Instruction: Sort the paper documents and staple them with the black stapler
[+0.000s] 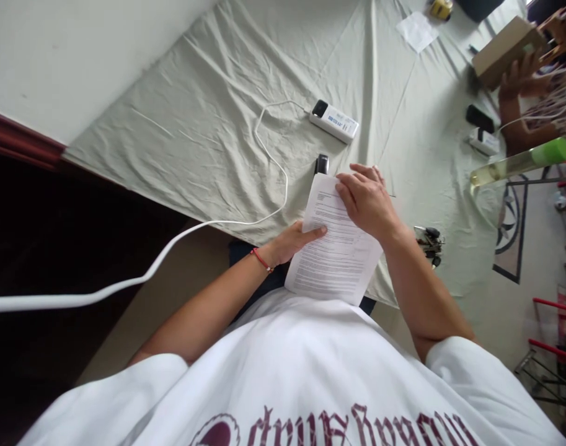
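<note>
Printed sheets of paper [331, 257] are held tilted at the table edge, close against my white shirt. My left hand [294, 243] grips their left side, thumb on top and fingers underneath. Over the upper right part lies my right hand [365, 197], its fingers bent across the top edge; whether it pinches the paper is hard to see. Just beyond the top edge sits a black stapler-like object [322, 164], partly hidden by the paper. Farther off rests a white power bank [333, 121] with a white cable [283, 167] running left toward me.
A bunch of keys [431, 244] lies right of my right forearm. At the far right are a bottle with a green cap [519, 164], a black phone-like object [480, 118], a second white power bank [484, 142], and another person's hand [512, 83] at a cardboard box [506, 52].
</note>
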The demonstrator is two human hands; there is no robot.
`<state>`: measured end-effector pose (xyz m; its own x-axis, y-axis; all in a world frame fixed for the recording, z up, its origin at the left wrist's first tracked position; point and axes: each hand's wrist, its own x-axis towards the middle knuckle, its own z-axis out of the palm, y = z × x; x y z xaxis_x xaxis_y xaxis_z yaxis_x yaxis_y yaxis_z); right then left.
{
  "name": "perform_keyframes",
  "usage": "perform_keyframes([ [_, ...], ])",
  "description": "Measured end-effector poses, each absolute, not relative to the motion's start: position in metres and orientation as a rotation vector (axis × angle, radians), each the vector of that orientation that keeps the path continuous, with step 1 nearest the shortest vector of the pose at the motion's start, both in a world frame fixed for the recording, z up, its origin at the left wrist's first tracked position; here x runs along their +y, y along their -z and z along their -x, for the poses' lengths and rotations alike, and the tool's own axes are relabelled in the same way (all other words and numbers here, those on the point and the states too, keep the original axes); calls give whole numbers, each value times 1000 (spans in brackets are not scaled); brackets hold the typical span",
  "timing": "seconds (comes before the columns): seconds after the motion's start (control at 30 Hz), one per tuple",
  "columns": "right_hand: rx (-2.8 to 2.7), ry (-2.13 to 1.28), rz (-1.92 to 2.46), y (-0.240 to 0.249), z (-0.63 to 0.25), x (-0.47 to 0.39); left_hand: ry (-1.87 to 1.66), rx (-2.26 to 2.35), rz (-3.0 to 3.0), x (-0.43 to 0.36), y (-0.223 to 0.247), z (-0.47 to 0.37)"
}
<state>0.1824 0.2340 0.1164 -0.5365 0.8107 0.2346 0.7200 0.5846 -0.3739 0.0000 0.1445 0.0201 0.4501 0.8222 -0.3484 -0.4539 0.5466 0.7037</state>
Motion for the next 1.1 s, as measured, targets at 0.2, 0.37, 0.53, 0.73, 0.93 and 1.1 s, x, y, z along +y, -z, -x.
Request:
perform_keyframes([
  [0.2, -2388, -507, 1219, -108, -181, 243, -1047, 685, -489, 158, -23, 6],
  [0.37, -2358, -576, 1210, -103, -187, 247, -1080, 793, -642, 166, -22, 9],
  [0.53, -2352, -572, 1202, -100, -188, 247, -992, 813, -718, 168, -13, 8],
  [0.73, -2344, -582, 1149, -95, -189, 249, -1105, 697, -444, 167, -13, -2],
  [0.93, -2347, -576, 1136, -89, -187, 252, -1151, 715, -340, 167, -9, -3],
  [1.1, -2356, -571, 1145, -88, -185, 254, -1126, 658, -346, 167, -12, 1],
])
